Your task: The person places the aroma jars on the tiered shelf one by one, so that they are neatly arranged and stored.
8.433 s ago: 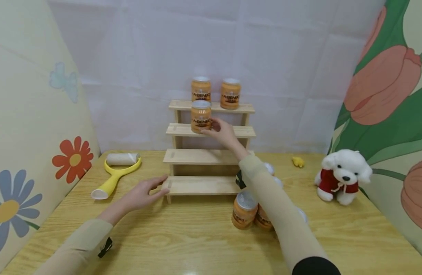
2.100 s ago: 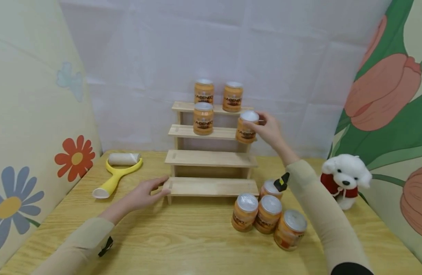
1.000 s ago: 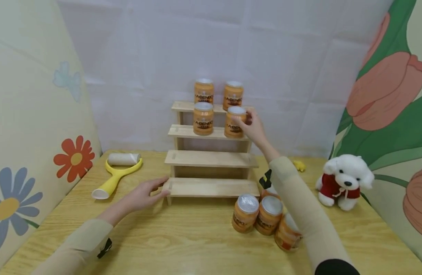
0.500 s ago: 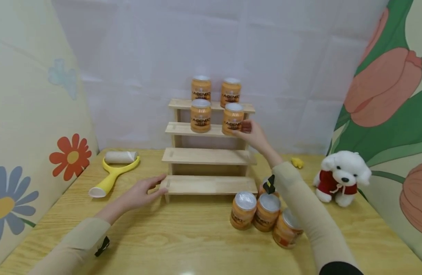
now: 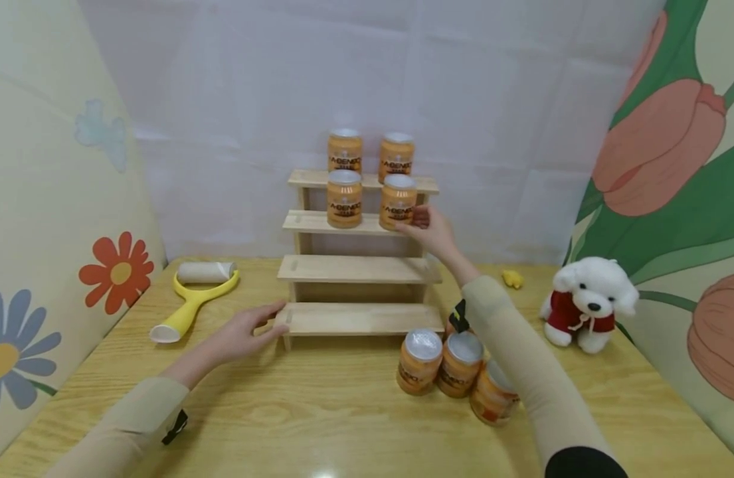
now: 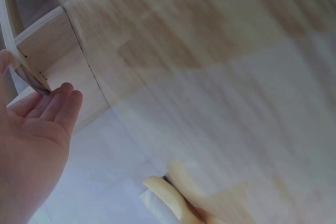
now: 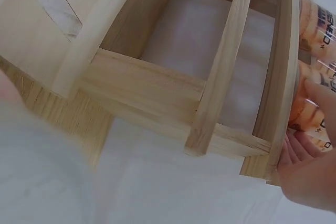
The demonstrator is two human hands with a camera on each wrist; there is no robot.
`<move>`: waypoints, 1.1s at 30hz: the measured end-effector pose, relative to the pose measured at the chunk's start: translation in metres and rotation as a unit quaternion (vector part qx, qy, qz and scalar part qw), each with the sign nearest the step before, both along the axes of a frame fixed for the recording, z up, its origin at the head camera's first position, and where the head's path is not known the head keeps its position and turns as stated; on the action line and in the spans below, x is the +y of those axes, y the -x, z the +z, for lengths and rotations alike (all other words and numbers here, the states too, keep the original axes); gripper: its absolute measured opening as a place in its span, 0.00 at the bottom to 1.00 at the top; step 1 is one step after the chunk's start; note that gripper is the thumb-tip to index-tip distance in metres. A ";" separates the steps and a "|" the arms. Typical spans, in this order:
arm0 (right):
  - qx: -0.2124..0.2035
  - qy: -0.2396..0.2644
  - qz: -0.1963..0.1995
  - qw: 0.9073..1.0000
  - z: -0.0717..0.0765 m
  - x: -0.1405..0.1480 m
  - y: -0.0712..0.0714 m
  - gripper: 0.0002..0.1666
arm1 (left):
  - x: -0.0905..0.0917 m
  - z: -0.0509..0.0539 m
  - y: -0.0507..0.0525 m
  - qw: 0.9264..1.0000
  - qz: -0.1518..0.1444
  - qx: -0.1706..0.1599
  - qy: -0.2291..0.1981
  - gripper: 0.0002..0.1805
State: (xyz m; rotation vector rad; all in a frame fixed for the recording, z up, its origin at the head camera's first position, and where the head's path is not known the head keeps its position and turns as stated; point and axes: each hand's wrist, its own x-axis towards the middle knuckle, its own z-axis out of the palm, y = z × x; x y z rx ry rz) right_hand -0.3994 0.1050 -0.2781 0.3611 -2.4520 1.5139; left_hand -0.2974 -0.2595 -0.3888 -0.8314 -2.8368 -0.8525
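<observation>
In the head view, a four-step wooden display shelf (image 5: 359, 267) stands on the table. My right hand (image 5: 434, 231) holds an orange jar (image 5: 398, 204) with a silver lid at its lower right side; the jar stands upright on the second step from the top. To its left is another jar (image 5: 344, 200), and two more stand on the top step. In the right wrist view the thumb of my right hand (image 7: 310, 177) lies against the jar (image 7: 310, 111). My left hand (image 5: 242, 337) touches the bottom step's left end, its fingers fairly straight in the left wrist view.
Several more jars (image 5: 419, 364) stand on the table by the shelf's right front, partly behind my right forearm. A yellow-handled lint roller (image 5: 190, 309) lies at left. A white plush dog (image 5: 590, 305) in red and a small yellow figure (image 5: 513, 279) are at right.
My right hand brought a jar leftward onto the second step, beside the jar set there earlier, and its grip slid lower. My left hand stays at the shelf.
</observation>
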 end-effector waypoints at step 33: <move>-0.023 -0.117 0.091 0.989 -0.002 0.057 -0.038 0.29 | -0.001 -0.004 0.002 1.000 -0.008 0.011 0.001 0.34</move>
